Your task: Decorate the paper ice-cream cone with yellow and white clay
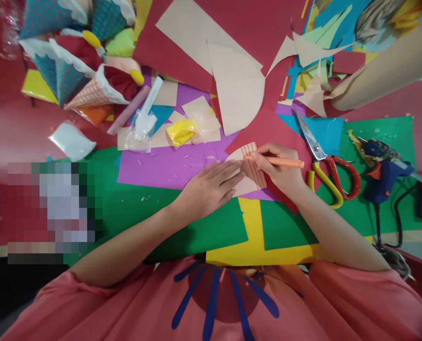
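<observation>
My right hand grips an orange marker, its tip on a cream, fan-shaped foam piece. Orange lines cross the right part of that piece; some run lengthwise and shorter ones cross them near the top edge. My left hand lies flat with fingers stretched over the piece's left part, hiding some of it. Beneath are a purple sheet and a red sheet. Just right of my right hand lie scissors with red and yellow handles, blades pointing away.
A blue glue gun with a cord rests on the green sheet at right. Several ice-cream-cone crafts lie at upper left. Beyond my hands are a yellow clay packet, a cream cutout and a cream roll.
</observation>
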Tool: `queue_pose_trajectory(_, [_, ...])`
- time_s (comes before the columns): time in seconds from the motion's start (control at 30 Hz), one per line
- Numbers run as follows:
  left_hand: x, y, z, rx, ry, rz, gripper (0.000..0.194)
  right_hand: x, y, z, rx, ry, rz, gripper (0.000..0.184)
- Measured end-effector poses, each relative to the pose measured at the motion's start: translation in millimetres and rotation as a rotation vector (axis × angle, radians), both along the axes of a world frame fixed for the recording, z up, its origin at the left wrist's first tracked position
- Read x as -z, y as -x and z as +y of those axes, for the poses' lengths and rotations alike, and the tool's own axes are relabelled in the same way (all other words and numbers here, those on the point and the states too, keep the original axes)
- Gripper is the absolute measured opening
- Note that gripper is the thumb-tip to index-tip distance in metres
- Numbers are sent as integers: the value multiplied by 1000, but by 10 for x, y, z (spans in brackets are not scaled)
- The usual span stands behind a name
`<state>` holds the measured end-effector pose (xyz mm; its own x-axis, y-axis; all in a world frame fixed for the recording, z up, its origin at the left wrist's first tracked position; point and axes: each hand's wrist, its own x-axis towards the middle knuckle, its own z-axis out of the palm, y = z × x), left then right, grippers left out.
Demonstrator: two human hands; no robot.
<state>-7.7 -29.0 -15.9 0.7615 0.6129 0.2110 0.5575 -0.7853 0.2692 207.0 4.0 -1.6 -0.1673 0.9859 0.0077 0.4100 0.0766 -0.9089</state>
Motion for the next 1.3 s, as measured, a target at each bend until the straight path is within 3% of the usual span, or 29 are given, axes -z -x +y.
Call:
queue_pose_trajectory(0.37, [-14,0,8,-11,59,-4,40,9,-23,-11,-18,31,72,19])
queue_pose_trajectory(0.67, [-10,-3,1,-12,35,-9,37,32,-29,-15,-18,-25,-4,19])
queue_pose_trajectory(1.07, [5,1,5,-11,17,-7,40,-30,-2,2,-53,83,112,19])
queue_pose_trajectory(1.3, [-7,9,4,-51,15,19,40,-34,-22,0,88,81,206,21])
